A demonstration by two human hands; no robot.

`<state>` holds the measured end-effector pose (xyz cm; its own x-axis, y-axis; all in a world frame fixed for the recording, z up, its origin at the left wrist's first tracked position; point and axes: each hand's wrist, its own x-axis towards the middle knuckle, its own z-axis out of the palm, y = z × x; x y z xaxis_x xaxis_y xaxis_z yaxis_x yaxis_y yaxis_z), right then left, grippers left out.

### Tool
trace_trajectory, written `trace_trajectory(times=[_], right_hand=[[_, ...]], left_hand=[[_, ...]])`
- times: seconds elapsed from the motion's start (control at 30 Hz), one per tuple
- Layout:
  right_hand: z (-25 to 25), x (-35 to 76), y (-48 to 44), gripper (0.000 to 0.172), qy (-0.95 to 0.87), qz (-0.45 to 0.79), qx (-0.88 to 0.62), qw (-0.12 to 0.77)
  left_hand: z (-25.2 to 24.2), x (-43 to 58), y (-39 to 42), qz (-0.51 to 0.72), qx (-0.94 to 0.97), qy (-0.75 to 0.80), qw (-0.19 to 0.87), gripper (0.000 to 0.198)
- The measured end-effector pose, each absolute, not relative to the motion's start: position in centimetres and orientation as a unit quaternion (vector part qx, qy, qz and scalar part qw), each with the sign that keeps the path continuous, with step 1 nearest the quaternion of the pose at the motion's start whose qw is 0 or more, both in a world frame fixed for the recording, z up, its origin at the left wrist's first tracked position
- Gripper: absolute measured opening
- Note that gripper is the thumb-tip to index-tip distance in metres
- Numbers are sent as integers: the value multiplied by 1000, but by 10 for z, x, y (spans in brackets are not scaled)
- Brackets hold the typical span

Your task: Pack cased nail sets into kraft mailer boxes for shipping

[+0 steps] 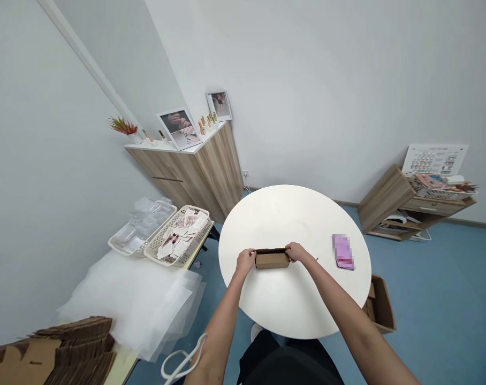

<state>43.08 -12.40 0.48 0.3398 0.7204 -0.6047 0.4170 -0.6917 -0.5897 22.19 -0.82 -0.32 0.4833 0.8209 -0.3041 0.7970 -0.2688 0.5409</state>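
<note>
cardboard box (272, 261) is held between the two hands over the round white bench (285, 214), left of its middle, with a dark opening along the top; the left hand (245, 262) is closed on its left end, the right hand (294, 251) on its right end; a blurred purple thing (343, 251) lies farther right; on a second bench (121, 364) at the left are white sheets (138, 299), folded cardboard (82, 353) and two baskets (198, 241).
</note>
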Motion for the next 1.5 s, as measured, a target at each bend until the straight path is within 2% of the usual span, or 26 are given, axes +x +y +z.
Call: trace_trajectory(times=[0.33,0.43,0.53,0.77,0.9,1.07,1.2,1.37,1.5], right_hand=[[1,429,-125,14,-398,407,-811,134],[0,424,-133,20,-425,371,-814,137],[-11,413,-147,35,-457,324,-816,146],[-51,381,-185,79,-527,243,-792,189],[-58,372,-194,89,-561,183,-781,204],[-65,369,-196,84,-576,119,-786,192],[-59,369,-192,77,-560,119,-804,160],[-39,370,-183,48,-527,172,-823,122],[-26,368,-192,32,-470,196,-844,167]], left_hand=[[8,220,-7,25,848,455,270,24],[1,211,-13,42,867,427,252,23],[-16,199,-23,85,897,373,220,27],[-54,173,-54,144,945,267,122,56],[-59,167,-65,136,951,265,79,64],[-67,165,-71,144,949,276,48,67],[-72,168,-71,147,945,289,46,66],[-67,183,-58,126,944,297,67,67],[-46,208,-50,98,966,225,79,70]])
